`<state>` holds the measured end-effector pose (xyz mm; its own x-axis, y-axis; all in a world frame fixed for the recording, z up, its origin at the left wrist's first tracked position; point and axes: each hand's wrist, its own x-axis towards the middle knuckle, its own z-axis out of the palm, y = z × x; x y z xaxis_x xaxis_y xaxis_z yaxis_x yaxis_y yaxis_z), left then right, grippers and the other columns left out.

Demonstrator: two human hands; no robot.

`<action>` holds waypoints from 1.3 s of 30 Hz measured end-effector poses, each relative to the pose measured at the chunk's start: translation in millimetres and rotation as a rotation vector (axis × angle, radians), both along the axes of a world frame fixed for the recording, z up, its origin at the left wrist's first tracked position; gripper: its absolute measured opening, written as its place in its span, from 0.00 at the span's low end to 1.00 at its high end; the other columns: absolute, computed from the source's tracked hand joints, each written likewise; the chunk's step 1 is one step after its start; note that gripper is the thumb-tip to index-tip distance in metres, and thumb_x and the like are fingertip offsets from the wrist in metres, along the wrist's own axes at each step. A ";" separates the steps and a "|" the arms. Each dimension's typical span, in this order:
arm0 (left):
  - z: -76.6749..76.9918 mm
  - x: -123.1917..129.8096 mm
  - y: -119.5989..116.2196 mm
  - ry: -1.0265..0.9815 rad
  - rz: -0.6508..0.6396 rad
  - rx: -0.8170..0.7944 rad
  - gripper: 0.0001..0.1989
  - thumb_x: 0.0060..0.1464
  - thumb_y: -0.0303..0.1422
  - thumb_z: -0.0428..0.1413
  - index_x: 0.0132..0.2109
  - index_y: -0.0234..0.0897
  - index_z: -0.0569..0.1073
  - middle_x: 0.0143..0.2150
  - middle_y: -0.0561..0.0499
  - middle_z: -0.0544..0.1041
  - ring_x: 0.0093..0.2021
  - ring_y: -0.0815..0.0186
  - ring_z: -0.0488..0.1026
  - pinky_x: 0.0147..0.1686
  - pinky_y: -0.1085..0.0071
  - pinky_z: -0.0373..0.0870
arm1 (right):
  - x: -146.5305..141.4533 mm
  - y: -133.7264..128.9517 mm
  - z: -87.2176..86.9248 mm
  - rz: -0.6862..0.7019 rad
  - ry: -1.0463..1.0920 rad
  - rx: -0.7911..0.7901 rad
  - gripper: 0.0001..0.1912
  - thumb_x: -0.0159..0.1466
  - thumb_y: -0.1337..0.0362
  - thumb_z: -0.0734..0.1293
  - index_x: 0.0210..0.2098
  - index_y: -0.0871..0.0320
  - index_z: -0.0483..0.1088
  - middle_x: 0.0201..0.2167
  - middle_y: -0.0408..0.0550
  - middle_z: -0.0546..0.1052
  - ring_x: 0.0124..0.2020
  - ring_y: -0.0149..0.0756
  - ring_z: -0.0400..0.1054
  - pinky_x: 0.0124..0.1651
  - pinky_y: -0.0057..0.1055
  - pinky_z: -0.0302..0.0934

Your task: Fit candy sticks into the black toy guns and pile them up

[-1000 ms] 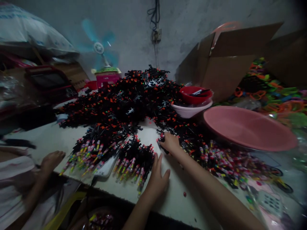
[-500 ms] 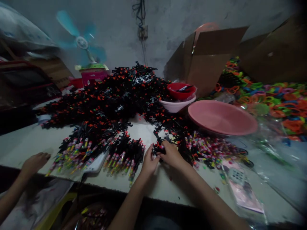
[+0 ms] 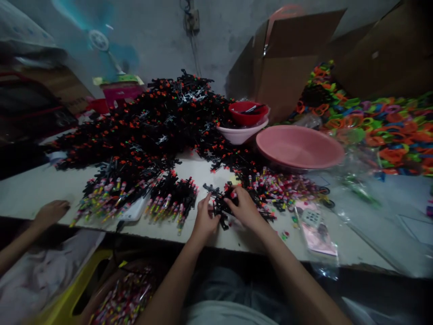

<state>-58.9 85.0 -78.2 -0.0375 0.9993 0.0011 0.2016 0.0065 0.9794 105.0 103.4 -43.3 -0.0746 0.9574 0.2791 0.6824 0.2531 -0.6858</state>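
Note:
Near the front of the white table [image 3: 189, 167], my left hand [image 3: 204, 220] is closed at the left side of a small bunch of black plastic toy guns [image 3: 220, 208]. My right hand [image 3: 244, 208] pinches the same bunch from the right, a red tip showing by its fingers. Finer detail between the fingers is dark and blurred. Left of my hands lies a row of black toy guns fitted with candy-coloured tubes [image 3: 165, 205]. A loose heap of pink and red tubes [image 3: 282, 187] spreads to the right.
A large heap of black toy guns [image 3: 162, 122] fills the back. Right of it stand a red bowl [image 3: 245, 118], a pink basin [image 3: 301, 146] and a cardboard box [image 3: 291, 76]. A fan [image 3: 99, 40] is at back left. Another person's hand [image 3: 52, 212] rests at the left.
The view has tilted down and shifted right. My hands have moved slightly apart, and more of the black toy guns shows between them. The other person's hand stays at the table edge.

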 end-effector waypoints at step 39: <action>73.2 23.6 -73.8 -0.662 -0.031 -0.410 0.21 0.35 0.34 0.69 0.38 0.29 0.75 0.35 0.47 0.79 0.37 0.63 0.76 0.46 0.63 0.72 | -1.4 -130.5 16.5 0.065 0.337 -0.097 0.07 0.68 0.60 0.55 0.40 0.54 0.61 0.32 0.45 0.71 0.33 0.34 0.66 0.36 0.30 0.61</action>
<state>-35.3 11.1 -5.0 0.1260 0.9158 -0.3814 -0.4183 0.3977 0.8166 103.6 -27.1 -26.8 -0.0552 0.9769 0.2065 0.3980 0.2112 -0.8928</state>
